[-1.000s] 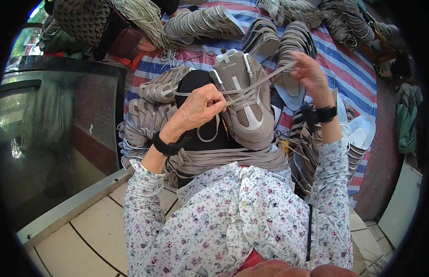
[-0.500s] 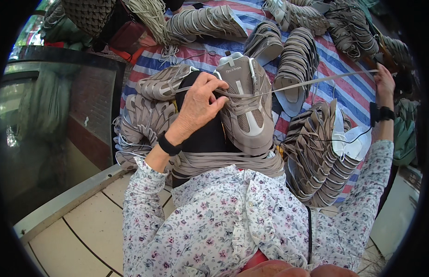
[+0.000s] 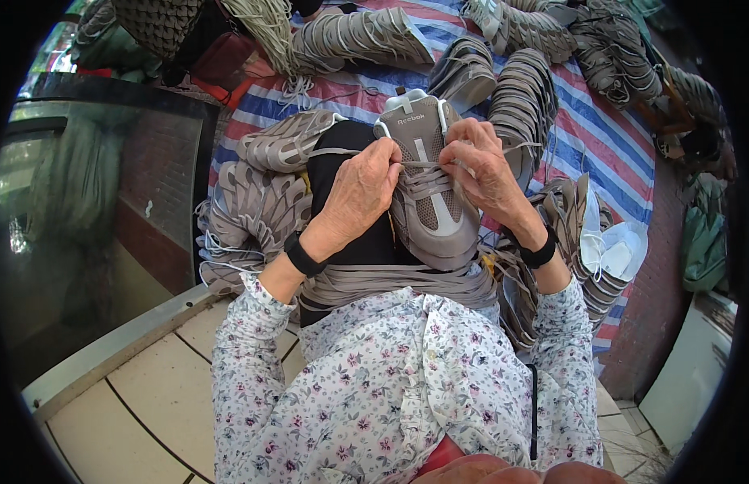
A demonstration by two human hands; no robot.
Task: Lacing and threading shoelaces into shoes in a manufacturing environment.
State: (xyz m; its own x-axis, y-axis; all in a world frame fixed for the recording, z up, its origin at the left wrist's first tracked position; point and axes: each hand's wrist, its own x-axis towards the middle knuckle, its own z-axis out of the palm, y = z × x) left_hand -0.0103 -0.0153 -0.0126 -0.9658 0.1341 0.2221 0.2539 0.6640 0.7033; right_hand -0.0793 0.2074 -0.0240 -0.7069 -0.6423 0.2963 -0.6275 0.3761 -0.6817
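At the top of the lacing, my left grip [image 3: 358,185] pinches a flat taupe lace [image 3: 421,164], thumb against forefinger, over the nine o'clock edge of a taupe shoe upper [image 3: 439,235]. Facing it at three o'clock, my right grip [image 3: 483,173] has its fingers bent at the opposite eyelet edge; from here I cannot tell whether they close on the lace. The shoe upper lies on black-clad thighs [image 3: 354,234], tongue toward twelve, toe toward six. Just past the toe, a lace bundle [image 3: 391,284] crosses the lap. Farther out I see fanned uppers [image 3: 257,206] at nine, and a nested stack [image 3: 524,105] at two on a striped sheet [image 3: 608,153].
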